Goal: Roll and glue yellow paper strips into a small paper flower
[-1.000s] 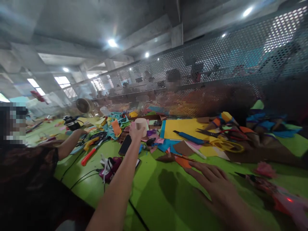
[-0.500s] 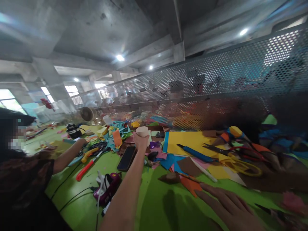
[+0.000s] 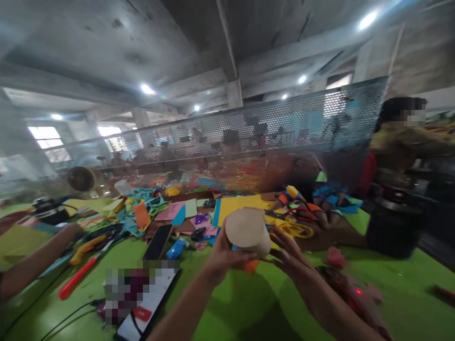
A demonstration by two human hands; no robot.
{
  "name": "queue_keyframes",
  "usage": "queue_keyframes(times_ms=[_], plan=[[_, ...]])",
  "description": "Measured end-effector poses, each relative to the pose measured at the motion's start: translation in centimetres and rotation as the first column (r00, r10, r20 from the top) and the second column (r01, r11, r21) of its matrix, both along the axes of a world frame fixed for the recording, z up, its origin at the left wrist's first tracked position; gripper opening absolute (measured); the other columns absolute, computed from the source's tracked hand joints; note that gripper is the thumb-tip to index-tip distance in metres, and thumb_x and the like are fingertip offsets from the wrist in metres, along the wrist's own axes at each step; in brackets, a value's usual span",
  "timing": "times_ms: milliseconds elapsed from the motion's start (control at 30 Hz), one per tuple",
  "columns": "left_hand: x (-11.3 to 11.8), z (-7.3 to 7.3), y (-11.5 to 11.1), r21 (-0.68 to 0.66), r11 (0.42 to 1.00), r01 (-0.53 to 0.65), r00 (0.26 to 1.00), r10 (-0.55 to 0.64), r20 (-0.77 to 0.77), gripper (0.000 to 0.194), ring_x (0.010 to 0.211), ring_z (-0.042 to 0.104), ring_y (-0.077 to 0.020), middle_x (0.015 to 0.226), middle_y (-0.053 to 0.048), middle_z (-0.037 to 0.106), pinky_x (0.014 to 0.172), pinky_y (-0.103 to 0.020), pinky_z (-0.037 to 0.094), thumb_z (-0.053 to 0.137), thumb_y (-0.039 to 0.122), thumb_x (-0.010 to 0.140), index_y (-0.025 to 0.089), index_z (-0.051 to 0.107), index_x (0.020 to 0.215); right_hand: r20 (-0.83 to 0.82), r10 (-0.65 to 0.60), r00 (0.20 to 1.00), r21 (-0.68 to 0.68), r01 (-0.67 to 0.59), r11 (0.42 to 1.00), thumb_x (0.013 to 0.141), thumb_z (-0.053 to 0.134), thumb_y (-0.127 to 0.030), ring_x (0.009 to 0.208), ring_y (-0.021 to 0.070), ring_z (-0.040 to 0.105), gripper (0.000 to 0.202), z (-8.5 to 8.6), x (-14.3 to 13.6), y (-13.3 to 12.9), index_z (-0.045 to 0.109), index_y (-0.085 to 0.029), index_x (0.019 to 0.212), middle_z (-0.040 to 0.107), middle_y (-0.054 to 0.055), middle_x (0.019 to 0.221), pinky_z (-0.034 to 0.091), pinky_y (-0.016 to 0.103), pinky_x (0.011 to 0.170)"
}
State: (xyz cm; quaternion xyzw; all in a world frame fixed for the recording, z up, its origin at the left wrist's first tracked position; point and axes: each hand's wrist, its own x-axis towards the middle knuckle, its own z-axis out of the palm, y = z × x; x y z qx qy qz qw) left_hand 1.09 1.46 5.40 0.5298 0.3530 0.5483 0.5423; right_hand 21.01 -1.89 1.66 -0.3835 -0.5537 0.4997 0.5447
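**The pale roll (image 3: 247, 232) had come in from the clutter, and the right hand (image 3: 296, 263) had risen from the table to meet it.**

Nearest the viewer, the left hand (image 3: 218, 263) gripped the roll around its left side and underside, holding it above the green table (image 3: 401, 293). The right hand was loosely open, fingers reaching to the roll's right edge; whether they touched it could not be told. The roll's broad, flat face was turned toward the viewer. It looked light and fairly firm, more likely to dent than break, with no sign of a slick surface. The curved side seemed the best hold, thumb and fingers opposed, leaving the face free.

Low on the left lay a phone with a lit screen (image 3: 152, 296); on the right, a pink tool (image 3: 359, 296) glowed with a red light. Farther back were a dark phone (image 3: 157, 242), yellow-handled scissors (image 3: 297, 229) and a yellow sheet (image 3: 240, 204). At far left, another person's arm (image 3: 39, 260) stretched over coloured scraps. Beyond stood a perforated metal screen (image 3: 213, 137).
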Motion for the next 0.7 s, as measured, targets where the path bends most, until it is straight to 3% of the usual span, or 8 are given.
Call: queue_keyframes(times_ms=[67, 133, 233, 333, 433, 533, 700], plan=[[0.2, -0.2, -1.2, -0.139, 0.978, 0.154, 0.985, -0.142, 0.094, 0.078, 0.112, 0.060, -0.0365, 0.117, -0.015, 0.068, 0.085, -0.040, 0.052, 0.088, 0.021, 0.050, 0.017, 0.060, 0.122, -0.004, -0.009, 1.000, -0.012, 0.009, 1.000, 0.090, 0.053, -0.057, 0.140, 0.0277, 0.042, 0.066, 0.7, 0.5, -0.1, 0.038, -0.033, 0.150, 0.042, 0.008, 0.155, 0.043, 0.050, 0.104], [0.1, -0.4, -1.8, -0.190, 0.944, 0.269, 0.950, -0.227, 0.216, 0.068, 0.107, 0.062, -0.0357, 0.109, -0.014, 0.072, 0.087, -0.041, 0.050, 0.086, 0.022, 0.051, 0.016, 0.064, 0.116, -0.066, -0.033, 0.997, -0.074, 0.028, 0.997, 0.085, 0.062, -0.058, 0.135, 0.0287, 0.048, 0.065, 1.4, 0.6, -0.4, 0.049, -0.030, 0.142, 0.052, 0.008, 0.148, 0.046, 0.046, 0.101], [0.2, -1.0, -2.4, -0.242, 0.894, 0.378, 0.889, -0.277, 0.364, 0.056, 0.106, 0.064, -0.0340, 0.104, -0.012, 0.074, 0.094, -0.042, 0.047, 0.083, 0.030, 0.057, 0.016, 0.069, 0.110, -0.149, -0.109, 0.983, -0.151, 0.087, 0.985, 0.075, 0.076, -0.054, 0.101, 0.0278, 0.067, 0.048, 1.9, 0.0, -0.8, 0.073, -0.022, 0.109, 0.075, 0.008, 0.109, 0.053, 0.035, 0.081], [0.4, -1.9, -3.2, -0.302, 0.842, 0.447, 0.844, -0.285, 0.455, 0.058, 0.119, 0.060, -0.0354, 0.114, -0.014, 0.072, 0.104, -0.044, 0.044, 0.076, 0.050, 0.069, 0.013, 0.068, 0.113, -0.181, -0.163, 0.970, -0.157, 0.135, 0.978, 0.066, 0.084, -0.046, 0.073, 0.0212, 0.064, 0.032, 1.9, -0.4, -0.7, 0.074, -0.018, 0.078, 0.072, 0.002, 0.075, 0.050, 0.028, 0.064], [0.4, -2.5, -4.0, -0.351, 0.838, 0.417, 0.842, -0.211, 0.496, 0.068, 0.126, 0.057, -0.0344, 0.121, -0.013, 0.070, 0.109, -0.045, 0.041, 0.066, 0.066, 0.076, 0.017, 0.064, 0.123, -0.248, -0.218, 0.944, -0.180, 0.176, 0.968, 0.064, 0.086, -0.040, 0.077, 0.0196, 0.064, 0.028, 1.9, -0.1, -0.4, 0.072, -0.020, 0.078, 0.072, -0.001, 0.076, 0.050, 0.026, 0.067], [-0.1, -2.9, -4.6, -0.450, 0.831, 0.327, 0.879, -0.092, 0.469, 0.070, 0.121, 0.061, -0.0323, 0.118, -0.011, 0.072, 0.106, -0.045, 0.045, 0.059, 0.071, 0.079, 0.021, 0.062, 0.127, -0.343, -0.264, 0.901, -0.231, 0.192, 0.954, 0.067, 0.081, -0.040, 0.086, 0.0198, 0.067, 0.028, 2.2, 0.5, 0.0, 0.071, -0.024, 0.087, 0.075, -0.002, 0.084, 0.053, 0.026, 0.074], [-1.3, -3.2, -5.2, -0.586, 0.770, 0.251, 0.912, 0.015, 0.410, 0.073, 0.109, 0.068, -0.0327, 0.103, -0.014, 0.076, 0.100, -0.044, 0.050, 0.061, 0.070, 0.078, 0.015, 0.062, 0.126, -0.467, -0.214, 0.858, -0.330, 0.055, 0.942, 0.074, 0.068, -0.039, 0.088, 0.0237, 0.072, 0.021, 3.1, 0.8, 0.4, 0.067, -0.024, 0.089, 0.077, 0.000, 0.086, 0.058, 0.033, 0.073]])
